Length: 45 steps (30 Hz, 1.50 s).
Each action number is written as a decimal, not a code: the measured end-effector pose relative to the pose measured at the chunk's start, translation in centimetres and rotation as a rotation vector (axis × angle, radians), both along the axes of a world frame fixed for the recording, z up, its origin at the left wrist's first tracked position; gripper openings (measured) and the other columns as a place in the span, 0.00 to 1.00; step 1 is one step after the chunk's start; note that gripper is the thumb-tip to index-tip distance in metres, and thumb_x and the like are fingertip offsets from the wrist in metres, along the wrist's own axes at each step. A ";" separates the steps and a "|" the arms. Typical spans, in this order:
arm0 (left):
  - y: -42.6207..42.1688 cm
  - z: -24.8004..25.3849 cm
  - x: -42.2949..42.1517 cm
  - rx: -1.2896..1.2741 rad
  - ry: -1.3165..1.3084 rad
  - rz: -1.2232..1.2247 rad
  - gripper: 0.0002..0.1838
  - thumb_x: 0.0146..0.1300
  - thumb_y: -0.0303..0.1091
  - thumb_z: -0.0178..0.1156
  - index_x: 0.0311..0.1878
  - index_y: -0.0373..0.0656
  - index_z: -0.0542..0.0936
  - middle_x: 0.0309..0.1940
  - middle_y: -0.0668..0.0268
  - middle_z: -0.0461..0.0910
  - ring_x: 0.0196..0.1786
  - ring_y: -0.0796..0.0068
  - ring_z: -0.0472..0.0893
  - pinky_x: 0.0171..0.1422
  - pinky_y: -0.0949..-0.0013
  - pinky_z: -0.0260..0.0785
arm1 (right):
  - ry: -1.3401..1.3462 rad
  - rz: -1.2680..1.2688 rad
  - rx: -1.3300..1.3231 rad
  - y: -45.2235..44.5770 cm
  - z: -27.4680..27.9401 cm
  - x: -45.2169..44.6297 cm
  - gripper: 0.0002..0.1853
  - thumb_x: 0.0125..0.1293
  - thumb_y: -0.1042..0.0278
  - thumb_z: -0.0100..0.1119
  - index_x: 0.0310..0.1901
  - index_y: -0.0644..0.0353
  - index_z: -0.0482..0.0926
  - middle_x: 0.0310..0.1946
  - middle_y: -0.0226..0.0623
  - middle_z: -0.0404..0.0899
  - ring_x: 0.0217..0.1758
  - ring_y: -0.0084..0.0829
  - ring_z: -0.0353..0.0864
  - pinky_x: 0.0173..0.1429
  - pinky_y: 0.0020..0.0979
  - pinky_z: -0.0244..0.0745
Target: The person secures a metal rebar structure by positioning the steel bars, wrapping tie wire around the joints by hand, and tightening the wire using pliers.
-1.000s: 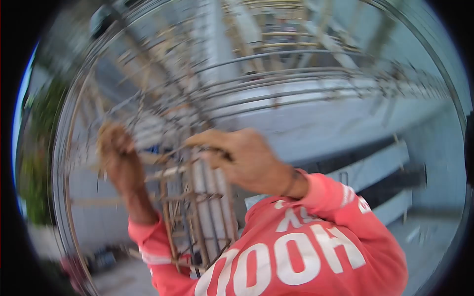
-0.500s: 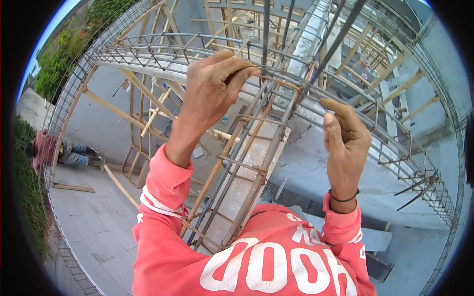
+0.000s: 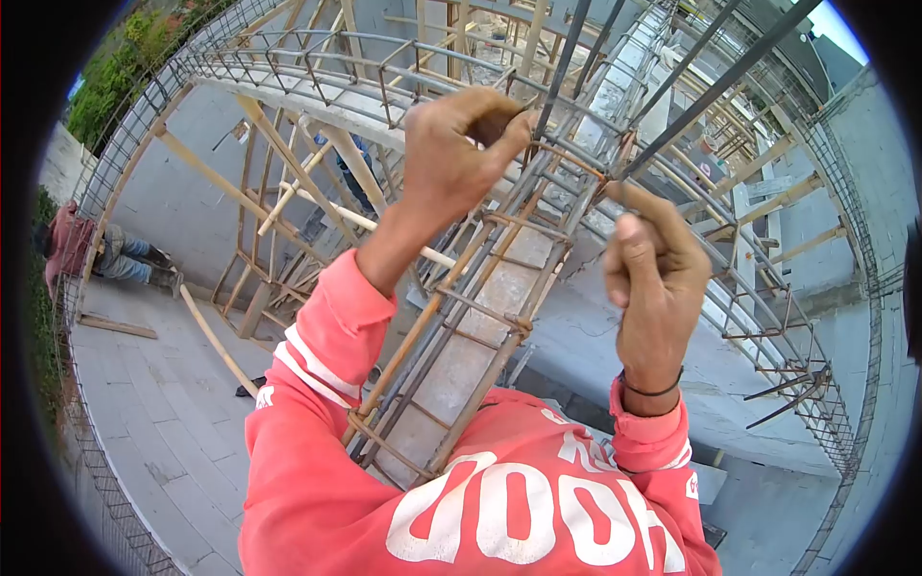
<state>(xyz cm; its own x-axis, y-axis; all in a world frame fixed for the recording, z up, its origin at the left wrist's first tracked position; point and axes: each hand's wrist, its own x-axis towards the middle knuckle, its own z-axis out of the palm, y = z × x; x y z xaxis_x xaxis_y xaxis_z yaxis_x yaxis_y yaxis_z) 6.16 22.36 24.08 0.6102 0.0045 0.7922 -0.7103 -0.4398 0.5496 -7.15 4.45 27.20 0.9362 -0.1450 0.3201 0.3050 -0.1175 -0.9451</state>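
Observation:
My left hand is closed in a pinch beside an upright dark bar, at the upper middle. Whatever lies between its fingertips is too small to make out. My right hand, lower and to the right, has thumb and fingers curled together just below a bar crossing; what it pinches is also unclear. Between the hands a rusty stirrup bar spans the top of a rebar cage, which runs down towards my chest over a pale concrete beam.
Another rebar cage goes off to the upper left, and one to the right. Long dark bars rise at the top right. Wooden props stand below. A person in a red top is at the far left.
Compared with half a second ago, my left hand is further right and nearer the upright bar. My right hand has shifted slightly left, closer to the crossing. The view has shifted a little.

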 end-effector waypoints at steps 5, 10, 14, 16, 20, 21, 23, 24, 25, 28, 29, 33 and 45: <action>5.1 -3.3 4.2 -0.146 0.261 -0.241 0.15 0.67 0.43 0.68 0.37 0.39 0.90 0.25 0.64 0.86 0.28 0.76 0.85 0.36 0.68 0.75 | -0.202 -0.419 -0.356 -5.4 -3.5 -1.5 0.14 0.79 0.70 0.56 0.58 0.66 0.83 0.25 0.20 0.70 0.24 0.11 0.60 0.25 0.20 0.51; 6.3 -7.7 5.2 0.337 0.869 -0.271 0.13 0.64 0.40 0.68 0.37 0.39 0.90 0.26 0.62 0.88 0.29 0.73 0.85 0.37 0.66 0.76 | -0.017 -0.599 -0.572 -8.4 -9.5 -5.7 0.14 0.73 0.80 0.57 0.57 0.63 0.85 0.26 0.22 0.74 0.24 0.12 0.59 0.27 0.23 0.53; 2.6 -11.1 3.9 0.313 0.655 -0.280 0.12 0.62 0.38 0.69 0.42 0.39 0.90 0.27 0.60 0.88 0.29 0.73 0.85 0.36 0.66 0.76 | 0.055 -0.574 -0.494 -6.4 -12.8 -5.5 0.15 0.73 0.79 0.58 0.58 0.61 0.85 0.23 0.24 0.74 0.23 0.12 0.60 0.27 0.23 0.55; 1.4 -10.5 2.7 0.174 0.705 -0.236 0.12 0.62 0.37 0.70 0.44 0.39 0.90 0.27 0.60 0.88 0.30 0.73 0.86 0.37 0.66 0.76 | 0.009 -0.573 -0.404 -5.0 -13.2 -4.2 0.15 0.73 0.78 0.59 0.59 0.59 0.84 0.20 0.24 0.73 0.23 0.13 0.64 0.27 0.23 0.59; 0.6 -12.0 2.2 0.032 0.584 -0.224 0.12 0.61 0.34 0.70 0.45 0.39 0.90 0.26 0.61 0.87 0.28 0.76 0.84 0.34 0.69 0.74 | 0.049 -0.463 -0.164 -3.0 -14.4 -3.6 0.16 0.76 0.75 0.58 0.63 0.60 0.79 0.25 0.30 0.81 0.24 0.17 0.77 0.29 0.23 0.72; 0.7 -11.7 2.1 0.035 0.581 -0.224 0.12 0.61 0.34 0.70 0.45 0.39 0.90 0.26 0.61 0.87 0.28 0.76 0.84 0.34 0.69 0.74 | 0.097 -0.419 -0.134 -2.8 -14.7 -3.8 0.16 0.77 0.74 0.58 0.64 0.61 0.76 0.28 0.33 0.83 0.25 0.19 0.80 0.30 0.23 0.76; 0.8 -11.0 1.7 0.024 0.574 -0.276 0.14 0.60 0.35 0.72 0.47 0.38 0.89 0.26 0.63 0.86 0.28 0.76 0.82 0.33 0.70 0.74 | 0.111 -0.394 -0.062 -2.1 -15.8 -4.2 0.16 0.77 0.74 0.58 0.64 0.62 0.76 0.28 0.33 0.83 0.25 0.20 0.80 0.30 0.23 0.76; 0.9 -11.0 1.8 0.025 0.576 -0.278 0.14 0.60 0.35 0.72 0.47 0.38 0.89 0.26 0.63 0.86 0.28 0.76 0.82 0.33 0.70 0.74 | 0.126 -0.365 0.007 -1.7 -16.1 -4.4 0.16 0.77 0.75 0.58 0.63 0.63 0.76 0.27 0.33 0.83 0.25 0.20 0.81 0.30 0.23 0.76; 1.0 -11.0 1.9 0.031 0.557 -0.346 0.16 0.59 0.36 0.73 0.48 0.38 0.88 0.29 0.63 0.86 0.28 0.76 0.82 0.33 0.70 0.74 | 0.127 -0.355 0.019 -1.4 -16.1 -4.4 0.15 0.77 0.75 0.58 0.62 0.63 0.76 0.27 0.33 0.82 0.26 0.21 0.81 0.30 0.24 0.77; 0.3 -10.8 2.1 0.092 0.444 -0.379 0.20 0.57 0.38 0.75 0.51 0.37 0.87 0.35 0.61 0.87 0.30 0.74 0.82 0.33 0.70 0.74 | 0.083 -0.385 0.084 -0.5 -16.9 -3.7 0.15 0.77 0.75 0.57 0.62 0.63 0.75 0.26 0.33 0.82 0.25 0.21 0.80 0.30 0.24 0.77; 0.1 -10.7 2.1 0.146 0.354 -0.336 0.23 0.56 0.39 0.76 0.52 0.36 0.87 0.39 0.59 0.87 0.31 0.73 0.83 0.34 0.70 0.75 | 0.083 -0.386 0.084 -0.1 -16.7 -3.4 0.15 0.77 0.75 0.57 0.62 0.63 0.75 0.26 0.33 0.82 0.25 0.21 0.80 0.30 0.24 0.77; 0.2 -10.7 2.9 0.122 0.439 -0.386 0.27 0.53 0.41 0.78 0.54 0.35 0.86 0.41 0.58 0.87 0.32 0.72 0.83 0.35 0.69 0.76 | 0.100 -0.352 0.219 0.9 -16.3 -3.1 0.16 0.76 0.76 0.57 0.62 0.63 0.75 0.25 0.31 0.79 0.22 0.19 0.76 0.26 0.23 0.72; -0.2 -10.8 1.9 -0.174 0.533 -0.580 0.28 0.52 0.42 0.81 0.53 0.36 0.84 0.32 0.63 0.89 0.33 0.77 0.86 0.38 0.70 0.79 | 0.316 -0.267 0.531 0.9 -15.9 -3.0 0.16 0.77 0.72 0.55 0.63 0.62 0.73 0.24 0.31 0.78 0.20 0.17 0.70 0.21 0.22 0.65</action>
